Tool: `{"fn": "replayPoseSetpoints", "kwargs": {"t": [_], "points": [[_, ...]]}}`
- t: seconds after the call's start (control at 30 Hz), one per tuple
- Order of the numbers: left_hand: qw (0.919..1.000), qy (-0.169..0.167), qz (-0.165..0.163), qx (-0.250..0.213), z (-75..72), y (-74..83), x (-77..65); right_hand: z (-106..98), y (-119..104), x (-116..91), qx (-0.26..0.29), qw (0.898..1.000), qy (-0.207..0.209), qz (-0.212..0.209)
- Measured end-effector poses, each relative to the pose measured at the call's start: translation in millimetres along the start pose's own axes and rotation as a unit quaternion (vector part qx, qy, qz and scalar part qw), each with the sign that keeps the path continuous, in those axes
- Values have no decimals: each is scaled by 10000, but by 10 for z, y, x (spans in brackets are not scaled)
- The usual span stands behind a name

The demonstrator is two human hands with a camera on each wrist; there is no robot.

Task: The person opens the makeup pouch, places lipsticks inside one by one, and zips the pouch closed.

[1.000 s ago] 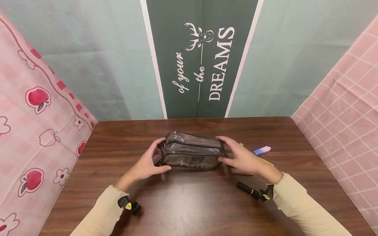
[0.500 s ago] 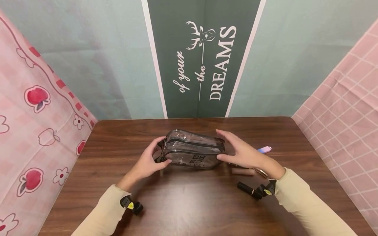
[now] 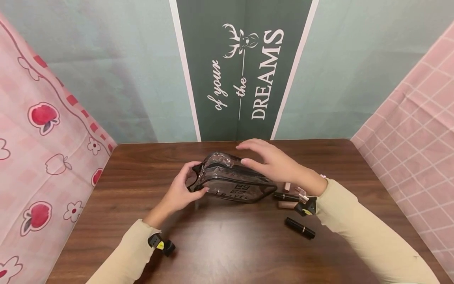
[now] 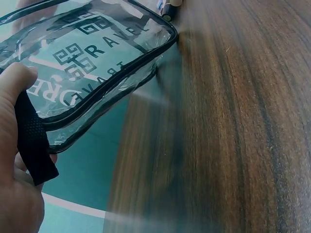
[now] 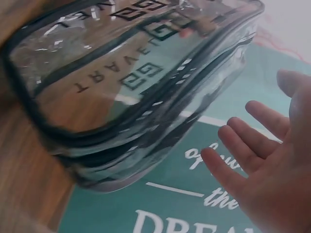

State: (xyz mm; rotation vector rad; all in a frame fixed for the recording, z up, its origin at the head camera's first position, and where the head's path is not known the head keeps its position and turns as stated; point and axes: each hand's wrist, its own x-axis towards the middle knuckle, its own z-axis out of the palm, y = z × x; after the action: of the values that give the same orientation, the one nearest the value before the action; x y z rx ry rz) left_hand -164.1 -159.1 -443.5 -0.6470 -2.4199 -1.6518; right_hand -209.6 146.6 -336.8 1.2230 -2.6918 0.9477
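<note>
A clear plastic travel pouch (image 3: 232,182) with black trim and printed lettering lies on the brown wooden table (image 3: 227,244). My left hand (image 3: 184,188) grips the pouch's left end, thumb on its black fabric tab (image 4: 34,145). The pouch (image 4: 92,63) fills the upper left of the left wrist view. My right hand (image 3: 264,159) hovers over the top of the pouch with straight, spread fingers (image 5: 243,162), holding nothing. The pouch (image 5: 131,82) is seen from close up in the right wrist view.
Several small cosmetic tubes lie right of the pouch: a black tube (image 3: 299,228) nearest me, another black one (image 3: 285,196) and pinkish ones (image 3: 288,204) partly under my right wrist. Pink patterned cloths hang on both sides, a green banner (image 3: 242,71) behind.
My right hand left the pouch's right end and rose over its top, moving left. The pouch turned slightly, its right end nearer me. More tubes show now beside it.
</note>
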Motion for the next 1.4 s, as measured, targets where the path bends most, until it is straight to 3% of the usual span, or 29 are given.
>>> {"fn": "replayPoseSetpoints", "kwargs": {"t": [0.4, 0.77, 1.03, 1.23, 1.4], "points": [[9998, 24, 216, -11, 29, 25, 59, -22, -396, 406, -659, 9965, -281, -428], [9990, -2, 450, 5, 49, 23, 94, 59, -743, 734, -1599, 9807, -1080, -320], [9993, -77, 368, 18, 58, 34, 89, 198, -816, 895, -1952, 9639, -1765, -406], [9992, -157, 356, 59, 54, 48, 99, 259, -831, 917, -2352, 9514, -1968, -274], [9989, -199, 419, 101, 42, 46, 97, 261, -853, 923, -2422, 9481, -2036, -318]]}}
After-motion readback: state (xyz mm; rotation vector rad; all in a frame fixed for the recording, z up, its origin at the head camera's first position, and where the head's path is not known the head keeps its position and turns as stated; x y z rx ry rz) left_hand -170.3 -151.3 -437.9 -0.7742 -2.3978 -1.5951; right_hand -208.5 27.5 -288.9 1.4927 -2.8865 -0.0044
